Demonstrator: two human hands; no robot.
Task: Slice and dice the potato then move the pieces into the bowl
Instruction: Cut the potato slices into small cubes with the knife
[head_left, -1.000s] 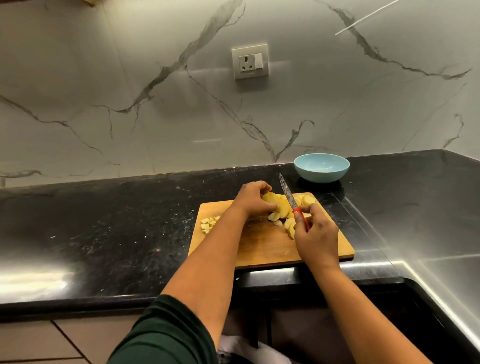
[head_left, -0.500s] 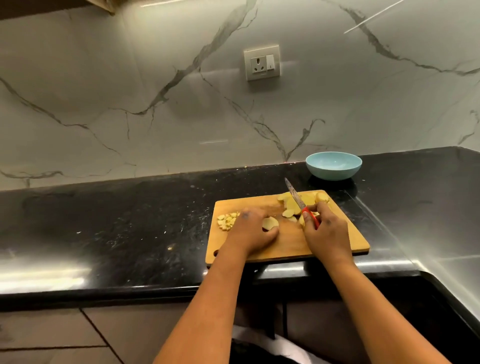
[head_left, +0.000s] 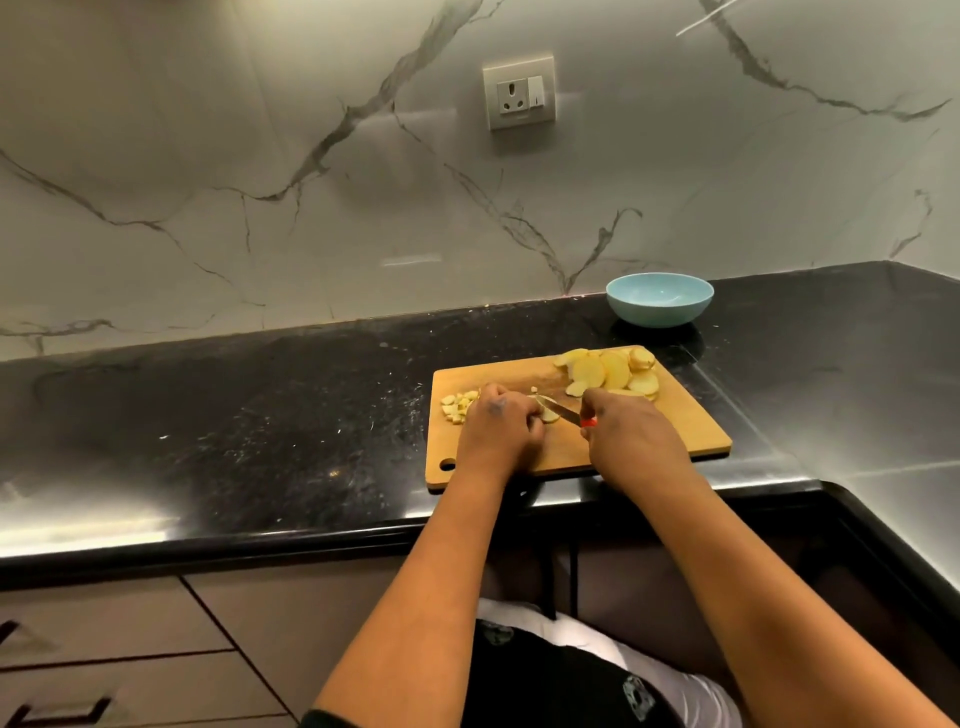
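Knife (head_left: 560, 410): right hand (head_left: 631, 434) curls around its red handle; the blade's long axis runs up and left, tip on a potato slice (head_left: 546, 413).
Left hand (head_left: 500, 423): fingers curled, pinning that slice mid-board.
Cutting board (head_left: 691, 423): uncut slices (head_left: 613, 373) piled at far right corner; diced pieces (head_left: 457, 406) at left edge.
Bowl (head_left: 660, 300): blue, on the counter just beyond the board.

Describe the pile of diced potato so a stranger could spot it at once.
Find the wooden cutting board on the black countertop. At its left edge, just beyond the left hand, lies the diced potato. Its pieces are small cubes, unlike the broad round potato slices heaped at the board's far right corner.
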